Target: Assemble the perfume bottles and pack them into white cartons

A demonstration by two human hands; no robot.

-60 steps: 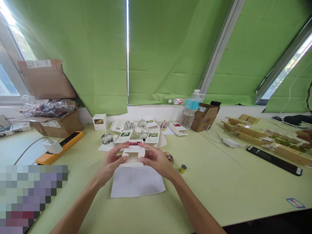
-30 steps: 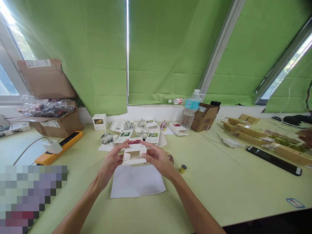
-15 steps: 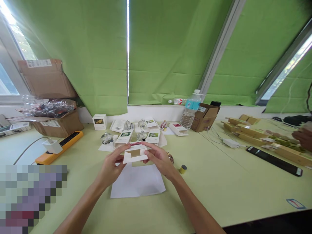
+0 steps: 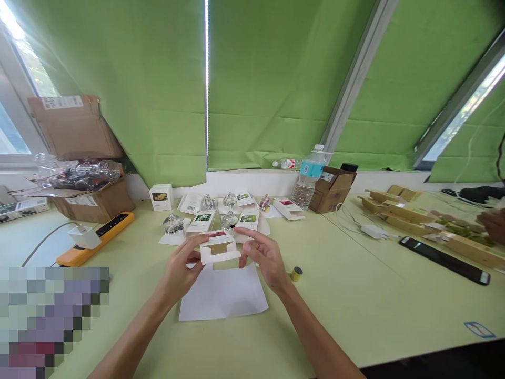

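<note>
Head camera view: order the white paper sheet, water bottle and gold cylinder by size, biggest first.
1. White paper sheet
2. Water bottle
3. Gold cylinder

The sheet's lead may come partly from being nearer the camera.

Right hand [image 4: 265,261] has released the white cardboard carton with cut-out window [image 4: 219,251] and now hovers just beside it, fingers apart; left hand [image 4: 182,266] alone grips the carton.

Left hand [image 4: 183,272]'s pinching a white cardboard box [image 4: 221,258] with a cutout window, right hand [image 4: 265,261] open just beside it, both above a white paper sheet [image 4: 223,297] on the worktop [image 4: 355,300].
</note>
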